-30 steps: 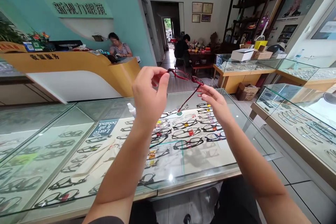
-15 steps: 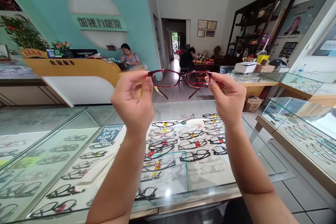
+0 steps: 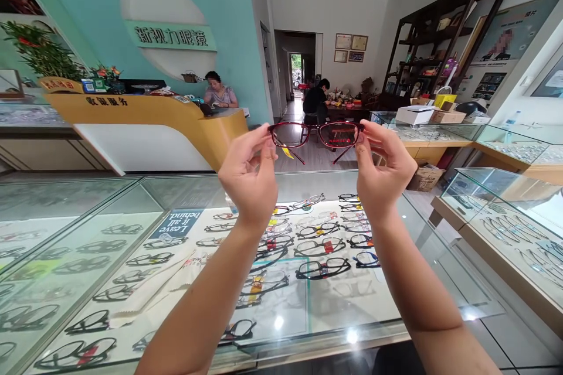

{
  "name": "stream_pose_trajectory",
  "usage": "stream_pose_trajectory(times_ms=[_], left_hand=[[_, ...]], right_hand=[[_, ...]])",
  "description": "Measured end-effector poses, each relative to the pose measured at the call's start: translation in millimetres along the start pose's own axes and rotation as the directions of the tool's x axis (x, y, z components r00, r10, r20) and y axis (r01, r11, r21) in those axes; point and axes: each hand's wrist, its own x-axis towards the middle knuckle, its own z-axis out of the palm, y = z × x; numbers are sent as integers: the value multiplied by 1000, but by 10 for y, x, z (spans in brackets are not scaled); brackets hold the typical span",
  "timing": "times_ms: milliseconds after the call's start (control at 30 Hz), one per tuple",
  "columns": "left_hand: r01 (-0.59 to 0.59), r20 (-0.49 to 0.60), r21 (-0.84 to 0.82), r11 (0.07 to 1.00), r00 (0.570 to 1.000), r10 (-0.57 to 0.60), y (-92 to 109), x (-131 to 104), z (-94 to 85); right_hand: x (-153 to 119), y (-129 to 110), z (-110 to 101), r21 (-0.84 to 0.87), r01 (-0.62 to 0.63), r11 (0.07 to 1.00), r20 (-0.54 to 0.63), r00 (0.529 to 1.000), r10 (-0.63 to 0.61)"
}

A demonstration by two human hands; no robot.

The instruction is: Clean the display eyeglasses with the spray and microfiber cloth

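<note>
The left hand (image 3: 250, 173) grips, thumb against fingers, one end of the shiny dark-red spectacles (image 3: 314, 127) with rounded oblong lenses; the right hand (image 3: 385, 164) grips the opposite end. The spectacles are held roughly level, above the glass-topped bench (image 3: 373, 312), appearing beyond its far edge. A yellow strip-shaped tag (image 3: 287, 152) hangs at their left side. Dark-framed glasses (image 3: 323, 268) lie in rows beneath the glass.

Bright room on my feed, glare at lower centre
I see white hotspots on the glass case (image 3: 316, 331), a daylit far doorway (image 3: 296, 62) at upper centre, dim shelving (image 3: 440, 41) upper right, and wide-angle stretching at the edges.
</note>
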Motion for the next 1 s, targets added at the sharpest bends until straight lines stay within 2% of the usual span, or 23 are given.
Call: stream_pose_trajectory(times_ms=[133, 233, 367, 500, 633, 800, 1000], left_hand=[[1, 139, 66, 998, 990, -10, 36, -27, -35], [35, 174, 89, 995, 984, -50, 74, 0, -69], [82, 177, 88, 993, 979, -97, 91, 51, -94], [83, 165, 85, 993, 982, -96, 113, 79, -116], [40, 160, 134, 990, 985, -62, 189, 100, -152], [-28, 104, 178, 984, 995, 10, 309, 117, -190], [-87, 93, 195, 977, 993, 70, 368, 108, -206]], right_hand=[[3, -39, -26, -73, 3, 997, 33, 999, 0], [14, -122, -52, -146, -21, 989, 113, 993, 38], [13, -237, -72, -190, -1, 982, 169, 985, 34], [-1, -249, -85, -164, -43, 985, 176, 982, 72], [10, -190, -109, -106, -120, 987, 205, 969, 139], [46, -152, -122, -73, -211, 975, 285, 932, 223], [39, -133, -108, -94, -207, 974, 309, 924, 226]])
